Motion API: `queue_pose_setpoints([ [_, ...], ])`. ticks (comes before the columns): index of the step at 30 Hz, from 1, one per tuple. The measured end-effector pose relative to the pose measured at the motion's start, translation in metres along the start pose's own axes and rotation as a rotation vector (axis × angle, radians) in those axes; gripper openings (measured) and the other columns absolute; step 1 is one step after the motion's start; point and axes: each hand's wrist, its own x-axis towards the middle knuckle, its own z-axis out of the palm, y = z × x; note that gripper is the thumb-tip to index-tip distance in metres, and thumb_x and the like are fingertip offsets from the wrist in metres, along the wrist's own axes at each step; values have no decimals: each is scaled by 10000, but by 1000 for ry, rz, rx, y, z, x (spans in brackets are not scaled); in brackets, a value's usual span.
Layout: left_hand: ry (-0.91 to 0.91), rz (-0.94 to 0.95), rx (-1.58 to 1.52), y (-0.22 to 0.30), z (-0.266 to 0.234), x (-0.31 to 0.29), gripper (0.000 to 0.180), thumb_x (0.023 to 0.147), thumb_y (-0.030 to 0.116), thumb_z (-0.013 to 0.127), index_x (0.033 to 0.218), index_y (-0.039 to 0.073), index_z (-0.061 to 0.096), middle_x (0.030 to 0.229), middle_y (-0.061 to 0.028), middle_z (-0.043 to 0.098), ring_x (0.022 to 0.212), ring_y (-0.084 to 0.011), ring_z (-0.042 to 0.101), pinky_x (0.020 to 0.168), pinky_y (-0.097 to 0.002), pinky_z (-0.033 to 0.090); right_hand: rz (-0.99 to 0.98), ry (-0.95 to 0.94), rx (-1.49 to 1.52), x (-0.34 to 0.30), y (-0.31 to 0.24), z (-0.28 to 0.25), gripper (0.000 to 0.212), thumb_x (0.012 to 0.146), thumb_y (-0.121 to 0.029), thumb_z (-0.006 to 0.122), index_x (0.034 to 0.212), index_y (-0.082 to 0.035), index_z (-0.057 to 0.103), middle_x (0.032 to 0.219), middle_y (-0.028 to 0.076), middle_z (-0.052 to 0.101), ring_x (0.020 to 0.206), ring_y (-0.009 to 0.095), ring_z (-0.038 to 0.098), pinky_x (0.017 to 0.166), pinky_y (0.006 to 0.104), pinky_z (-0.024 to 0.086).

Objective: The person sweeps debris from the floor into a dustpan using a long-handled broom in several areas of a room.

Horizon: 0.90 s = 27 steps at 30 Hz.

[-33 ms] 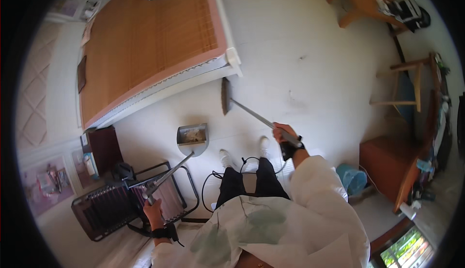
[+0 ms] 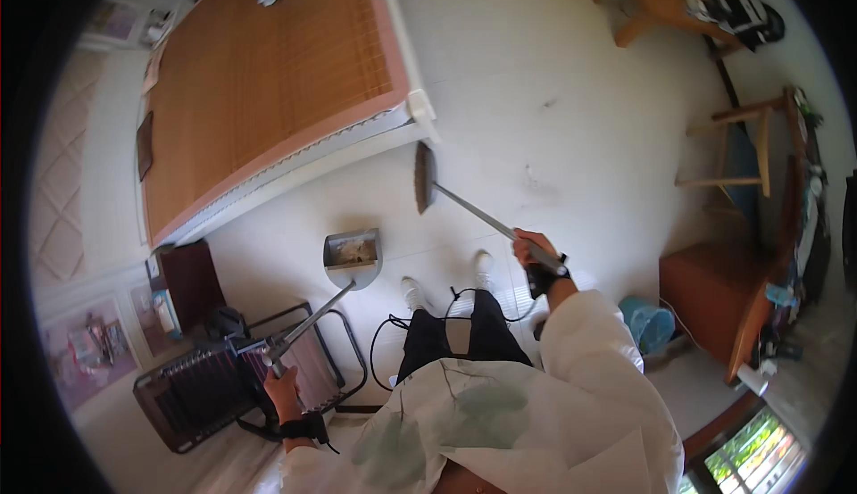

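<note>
My right hand (image 2: 534, 251) is wrapped round the grey handle of a broom (image 2: 426, 182). The broom's brown bristles point left, close to the bed's corner and low over the floor; whether they touch it I cannot tell. My left hand (image 2: 284, 394) grips the upper end of a long-handled dustpan (image 2: 366, 271). Its grey pan lies on the floor ahead of my feet, left of the middle, with dusty, light-brown debris inside. Black bands circle both wrists.
A bed (image 2: 286, 74) with a brown mat fills the upper left. A folding chair (image 2: 214, 387) stands by my left hand, and a black cable (image 2: 384, 324) lies around my feet. On the right are a blue bin (image 2: 647, 324), a wooden stool (image 2: 728, 150) and dark floor marks (image 2: 534, 175).
My right hand and the broom have moved slightly to the right. The dustpan has barely shifted in view, and my left hand keeps its hold.
</note>
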Motion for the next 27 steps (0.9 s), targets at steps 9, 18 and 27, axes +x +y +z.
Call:
queue_pose_setpoints([
  [9,-153,193,218,49,72,33,148,685,81,654,680,27,517,510,-13,465,385,-99,425,356,-246,334,-368,193,-31,-158,13,18,225,877,-202,503,1043,-87,405,661,21,458,496,72,440,395,189,383],
  [18,-339,359,333,53,131,18,172,648,89,677,659,-2,530,531,-37,508,460,-112,468,432,-289,382,-591,683,-931,-182,-44,33,465,818,-154,551,1265,-92,439,619,50,493,456,112,478,390,253,420],
  [27,-442,458,545,106,209,-7,208,606,82,703,640,-15,522,517,-47,501,484,-110,458,442,-307,377,-768,993,-1245,-51,-205,-40,267,705,-113,570,907,58,531,742,224,602,600,311,627,496,392,522],
])
